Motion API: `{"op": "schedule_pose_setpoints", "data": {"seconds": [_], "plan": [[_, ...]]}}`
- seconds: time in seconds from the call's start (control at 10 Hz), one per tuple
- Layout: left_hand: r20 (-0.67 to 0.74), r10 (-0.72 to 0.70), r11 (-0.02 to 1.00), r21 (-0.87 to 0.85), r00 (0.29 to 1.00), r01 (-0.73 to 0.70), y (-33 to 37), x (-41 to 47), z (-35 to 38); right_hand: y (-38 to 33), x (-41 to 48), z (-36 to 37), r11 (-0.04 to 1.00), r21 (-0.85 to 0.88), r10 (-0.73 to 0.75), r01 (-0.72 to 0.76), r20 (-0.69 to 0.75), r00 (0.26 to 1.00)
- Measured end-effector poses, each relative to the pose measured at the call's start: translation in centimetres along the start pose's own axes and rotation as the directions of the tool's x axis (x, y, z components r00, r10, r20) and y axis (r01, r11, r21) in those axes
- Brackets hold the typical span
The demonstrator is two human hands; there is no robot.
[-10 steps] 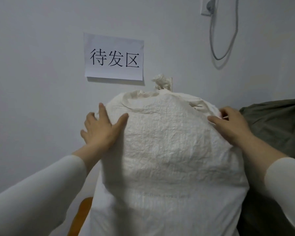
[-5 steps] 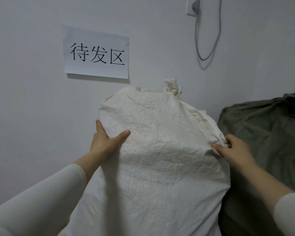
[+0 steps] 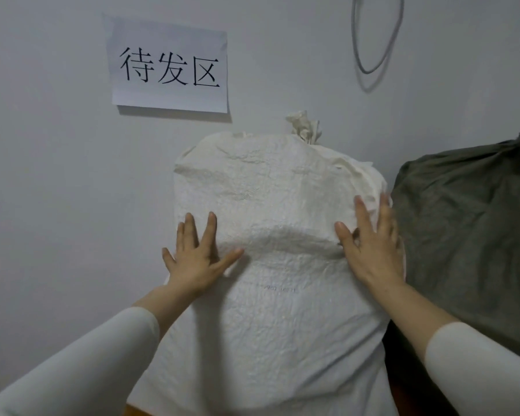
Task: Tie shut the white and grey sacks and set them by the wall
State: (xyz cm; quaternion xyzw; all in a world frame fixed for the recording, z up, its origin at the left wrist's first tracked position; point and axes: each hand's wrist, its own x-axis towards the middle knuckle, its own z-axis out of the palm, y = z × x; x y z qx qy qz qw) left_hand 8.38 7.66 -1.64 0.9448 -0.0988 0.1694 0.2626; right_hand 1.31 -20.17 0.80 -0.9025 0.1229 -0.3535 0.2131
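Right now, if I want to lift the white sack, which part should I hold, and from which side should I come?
Probably the tied neck at its top, from above and in front. The white sack is full and rounded, so fingers find little else to close around; the neck is bunched and narrow. The wall is behind it, the grey sack close on its right.
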Motion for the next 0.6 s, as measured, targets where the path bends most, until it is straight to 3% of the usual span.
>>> {"op": "schedule_pose_setpoints", "data": {"seconds": [0.3,0.4,0.5,0.6], "plan": [[0.074,-0.032,0.985,0.171,0.997,0.019,-0.7,-1.2,-0.8,-0.2,2.2,-0.2,0.990,-0.138,0.043,-0.005,0.273,0.961],[0.148,-0.081,0.974,0.221,0.986,0.047,0.0,-3.0,-2.6,-0.9,1.7,-2.3,0.996,-0.076,0.072,-0.048,0.358,0.931],[0.169,-0.062,0.979,0.201,0.984,0.027,0.7,-6.5,-2.9,-0.9,-0.9,-3.7,0.999,-0.014,-0.033,0.037,0.213,0.977],[0.279,0.017,0.998,0.059,0.960,-0.035,-0.2,-11.9,-2.6,0.1,-5.5,-4.5,0.989,0.087,-0.129,0.117,0.155,0.979]]}}
